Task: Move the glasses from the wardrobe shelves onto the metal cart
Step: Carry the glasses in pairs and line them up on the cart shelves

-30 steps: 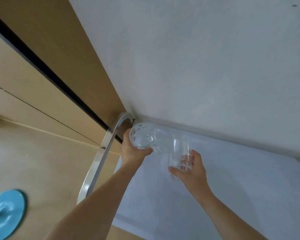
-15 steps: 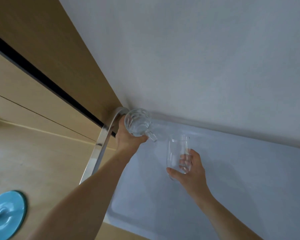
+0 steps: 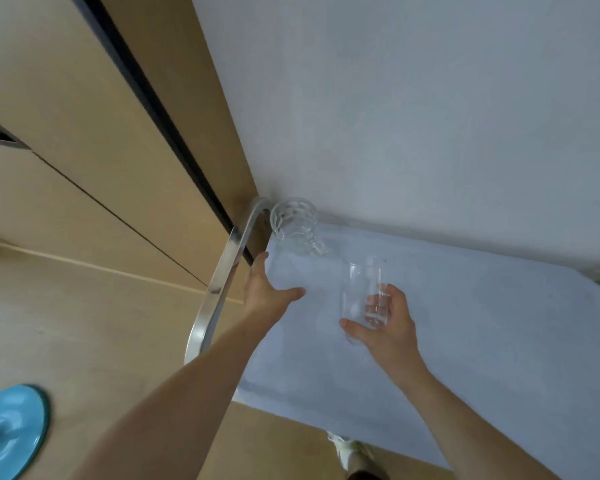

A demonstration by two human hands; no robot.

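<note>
A clear glass mug point(image 3: 296, 226) with a handle stands on the far left corner of the metal cart point(image 3: 465, 341), close to the wall. My left hand point(image 3: 265, 289) is just below it, fingers spread and apart from the mug, holding nothing. My right hand point(image 3: 387, 323) grips a tall clear tumbler point(image 3: 361, 292) from the side, holding it tilted a little above the cart's pale top. The wardrobe shelves are out of view.
The cart's curved chrome handle point(image 3: 219, 292) runs along its left edge. A white wall rises behind the cart, and beige wardrobe doors point(image 3: 84, 133) with a dark gap stand to the left. A blue round object point(image 3: 11, 431) lies on the floor at lower left. A shoe point(image 3: 347, 448) shows below the cart.
My left hand has set the mug down in the cart's far left corner and let go, drawing back. My right hand still holds the tumbler above the cart.
</note>
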